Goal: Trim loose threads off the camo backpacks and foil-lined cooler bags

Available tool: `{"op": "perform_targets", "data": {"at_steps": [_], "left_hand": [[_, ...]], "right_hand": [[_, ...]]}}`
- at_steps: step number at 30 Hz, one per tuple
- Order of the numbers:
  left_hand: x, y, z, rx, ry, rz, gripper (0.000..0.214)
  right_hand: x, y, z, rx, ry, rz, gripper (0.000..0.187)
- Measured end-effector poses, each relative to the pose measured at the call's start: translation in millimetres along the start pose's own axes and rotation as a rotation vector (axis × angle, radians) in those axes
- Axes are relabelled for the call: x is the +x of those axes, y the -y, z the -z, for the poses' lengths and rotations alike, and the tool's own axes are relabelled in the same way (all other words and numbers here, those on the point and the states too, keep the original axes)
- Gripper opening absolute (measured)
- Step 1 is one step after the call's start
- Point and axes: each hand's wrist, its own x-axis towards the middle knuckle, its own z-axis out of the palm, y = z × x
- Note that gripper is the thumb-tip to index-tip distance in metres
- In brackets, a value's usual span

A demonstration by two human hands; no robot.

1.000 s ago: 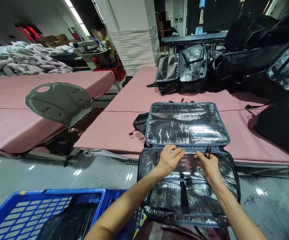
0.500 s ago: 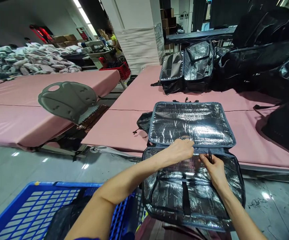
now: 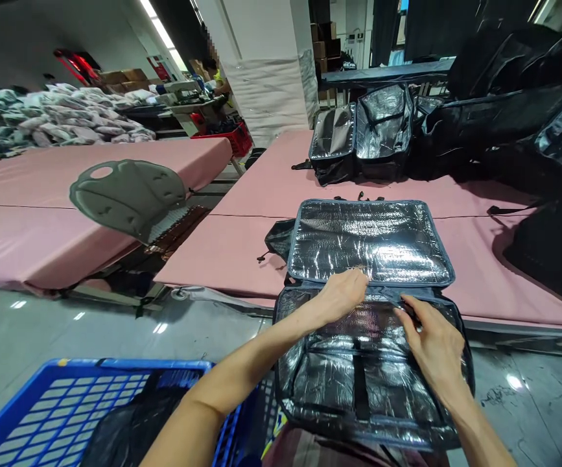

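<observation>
An insulated bag (image 3: 319,383) with shiny silver lining lies open in front of me, its body over the table's near edge and against my lap. Its flat lid (image 3: 358,240) is folded back on the pink table. My left hand (image 3: 343,295) is closed at the seam between lid and body, gripping the edge there; its fingertips are partly hidden. To the right, my right hand (image 3: 433,337) curls over the same seam, thumb and forefinger close to the lining. A small black tool like thread snips (image 3: 413,318) is in it, mostly covered by the fingers. A black strap (image 3: 361,383) crosses the lining.
A blue plastic crate (image 3: 32,402) with dark fabric stands on the floor at left. Another open silver-lined bag (image 3: 385,123) and several black bags (image 3: 485,123) sit on the pink table (image 3: 242,240). A grey moulded panel (image 3: 125,194) rests between the tables; a person works far back.
My right hand has turned over and closed further around the black tool, whose prongs no longer stick up. My left hand has shifted slightly left along the seam.
</observation>
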Motion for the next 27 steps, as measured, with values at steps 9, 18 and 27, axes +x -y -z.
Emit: {"op": "perform_targets", "data": {"at_steps": [9, 18, 27], "left_hand": [[-8.6, -5.5, -6.2, -0.127, -0.192, 0.059, 0.014], [-11.8, -8.4, -6.1, -0.171, -0.265, 0.060, 0.013], [-17.9, -13.0, -5.7, -0.249, -0.283, 0.167, 0.017]], "right_hand": [[7.4, 10.1, -5.1, -0.136, 0.077, 0.043, 0.031], [9.5, 15.3, 0.5, -0.161, 0.100, 0.000, 0.031], [11.2, 16.0, -1.4, -0.163, 0.113, 0.011, 0.025]]}}
